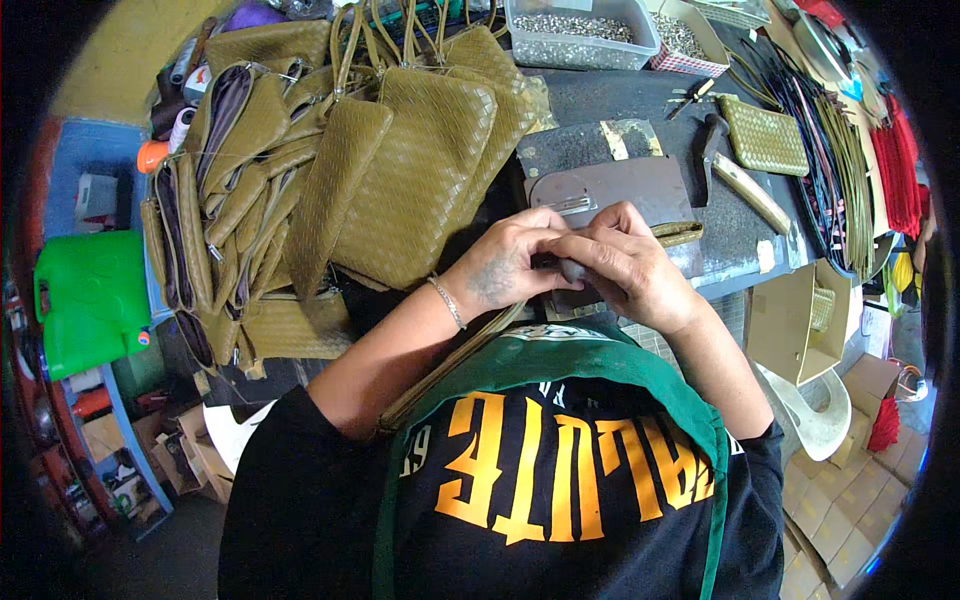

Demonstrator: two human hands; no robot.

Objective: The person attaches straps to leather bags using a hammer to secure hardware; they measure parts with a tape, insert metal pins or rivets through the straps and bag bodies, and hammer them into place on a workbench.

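My left hand [505, 258] and my right hand [632, 268] meet over the front of the work table, fingers closed in a pinch against each other. An olive strap [470, 352] runs up from my lap into the grip. A looped olive end [678, 234] comes out beyond my right hand. A small grey piece [572, 269] shows between the fingertips; its kind is hidden. Just beyond my fingers, a brown flat board [630, 185] lies on the table, with a clear plastic and metal piece [575, 204] on it.
Olive woven pouches [410, 170] are piled at the left. Tubs of metal fittings [580, 40] stand at the back. A hammer [745, 185], an olive woven purse [764, 134] and long cords [845, 170] lie at the right. A green jerrycan [90, 300] stands far left.
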